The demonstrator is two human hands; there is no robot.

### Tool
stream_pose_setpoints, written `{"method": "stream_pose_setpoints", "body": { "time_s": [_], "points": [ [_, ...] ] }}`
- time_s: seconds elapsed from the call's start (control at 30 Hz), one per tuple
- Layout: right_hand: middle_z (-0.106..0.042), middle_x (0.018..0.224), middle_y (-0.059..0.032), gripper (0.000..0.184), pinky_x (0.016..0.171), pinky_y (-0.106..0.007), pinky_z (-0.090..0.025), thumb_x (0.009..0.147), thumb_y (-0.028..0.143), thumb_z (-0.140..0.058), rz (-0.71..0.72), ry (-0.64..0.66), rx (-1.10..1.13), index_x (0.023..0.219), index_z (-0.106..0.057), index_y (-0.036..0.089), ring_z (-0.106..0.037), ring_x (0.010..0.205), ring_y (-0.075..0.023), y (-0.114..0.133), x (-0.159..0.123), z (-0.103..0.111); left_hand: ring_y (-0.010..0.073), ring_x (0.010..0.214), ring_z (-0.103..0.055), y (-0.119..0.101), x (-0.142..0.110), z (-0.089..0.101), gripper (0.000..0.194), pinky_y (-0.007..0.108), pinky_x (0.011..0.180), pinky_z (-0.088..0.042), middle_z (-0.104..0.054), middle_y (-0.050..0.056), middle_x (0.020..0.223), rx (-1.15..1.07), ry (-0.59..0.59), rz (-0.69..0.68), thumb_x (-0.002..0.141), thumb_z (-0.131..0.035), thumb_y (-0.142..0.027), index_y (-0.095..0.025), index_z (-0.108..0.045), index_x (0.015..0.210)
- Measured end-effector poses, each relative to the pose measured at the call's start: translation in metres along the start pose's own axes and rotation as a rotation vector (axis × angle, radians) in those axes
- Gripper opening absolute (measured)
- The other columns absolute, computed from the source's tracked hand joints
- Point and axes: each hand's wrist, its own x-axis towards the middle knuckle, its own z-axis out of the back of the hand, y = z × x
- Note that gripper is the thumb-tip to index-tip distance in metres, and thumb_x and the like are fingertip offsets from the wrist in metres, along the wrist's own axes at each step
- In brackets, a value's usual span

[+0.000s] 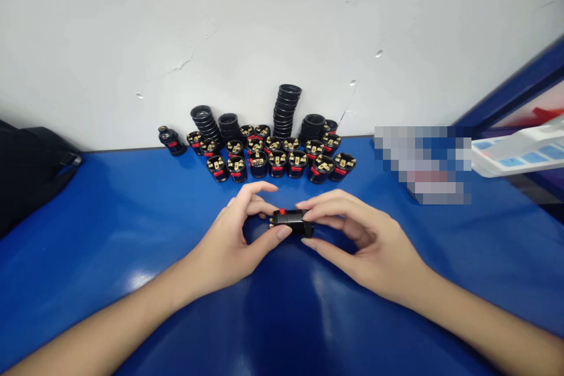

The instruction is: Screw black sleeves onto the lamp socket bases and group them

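Observation:
A black cylindrical electrical connector (288,220) lies sideways between my hands, with a small red button-like part on top and brass tips at its left end. My left hand (232,241) grips its left part, the thumb in front and the fingers behind. My right hand (374,241) has thumb and fingertips closed around the right end, where a wider black ring (309,229) shows. Just behind them stand several black cup-shaped connector bodies (277,164) with brass contacts facing up and red tabs on their sides.
Stacks of black threaded rings (286,113) rise behind the bodies, near the white wall (247,29). One assembled connector (171,141) stands at the left. A black bag (30,170) sits on the blue table (145,211). At the right are a blurred-out item (425,170) and a white tray (520,153).

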Motion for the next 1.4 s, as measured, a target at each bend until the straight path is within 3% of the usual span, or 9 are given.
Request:
{"method": "stream_pose_setpoints", "body": {
  "time_s": [0.5, 0.8, 0.93, 1.1, 1.3, 1.4],
  "points": [
    [-0.073, 0.126, -0.0004, 0.042, 0.112, -0.037, -0.067, 0.098, 0.007, -0.076, -0.049, -0.034, -0.027, 0.131, -0.069, 0.034, -0.081, 0.119, -0.0198, 0.009, -0.008, -0.003, 0.0186, 0.110, -0.075, -0.006, -0.005, -0.003, 0.040, 0.035, 0.093, -0.056, -0.077, -0.002, 0.115, -0.062, -0.056, -0.057, 0.103, -0.076, -0.031, -0.033, -0.040, 0.120],
    [-0.077, 0.131, -0.0032, 0.040, 0.115, -0.038, -0.065, 0.098, 0.013, -0.079, -0.041, -0.031, -0.076, 0.133, -0.068, 0.030, -0.080, 0.123, -0.0217, 0.003, -0.001, -0.002, 0.0193, 0.117, -0.074, 0.001, -0.004, -0.007, 0.057, 0.041, 0.108, -0.057, -0.074, 0.002, 0.127, 0.035, -0.082, -0.143, 0.102, -0.076, -0.024, -0.035, -0.037, 0.141],
    [-0.082, 0.127, -0.0040, 0.038, 0.108, -0.039, -0.069, 0.097, 0.016, -0.080, -0.092, -0.018, -0.111, 0.131, -0.068, 0.029, -0.084, 0.115, -0.0238, 0.000, -0.003, -0.003, 0.0179, 0.117, -0.071, 0.004, -0.006, -0.009, 0.060, 0.037, 0.106, -0.058, -0.071, 0.004, 0.133, 0.027, -0.091, -0.241, 0.101, -0.077, -0.020, -0.036, -0.039, 0.145],
    [-0.084, 0.127, -0.0043, 0.046, 0.107, -0.037, -0.069, 0.094, 0.016, -0.083, -0.097, -0.021, -0.200, 0.135, -0.066, 0.029, -0.085, 0.115, -0.0242, -0.002, -0.004, -0.004, 0.0177, 0.115, -0.070, 0.005, -0.005, -0.010, 0.062, 0.035, 0.103, -0.059, -0.069, 0.004, 0.136, 0.048, -0.065, -0.268, 0.100, -0.078, -0.019, -0.037, -0.041, 0.146],
    [-0.083, 0.127, -0.0033, 0.047, 0.105, -0.035, -0.069, 0.091, 0.016, -0.084, -0.082, -0.026, -0.289, 0.133, -0.067, 0.029, -0.085, 0.114, -0.0237, -0.003, -0.003, -0.002, 0.0159, 0.112, -0.068, 0.001, -0.003, -0.001, 0.059, 0.032, 0.105, -0.059, -0.068, 0.003, 0.135, 0.073, 0.027, -0.279, 0.101, -0.078, -0.022, -0.037, -0.044, 0.146],
    [-0.082, 0.127, -0.0046, 0.045, 0.105, -0.036, -0.069, 0.093, 0.018, -0.084, -0.090, -0.012, -0.282, 0.133, -0.066, 0.028, -0.084, 0.115, -0.0241, -0.004, -0.004, -0.001, 0.0167, 0.114, -0.069, -0.005, 0.001, 0.011, 0.051, 0.031, 0.104, -0.059, -0.069, 0.004, 0.135, 0.193, 0.007, -0.302, 0.103, -0.076, -0.026, -0.033, -0.048, 0.146]
  ]
}}
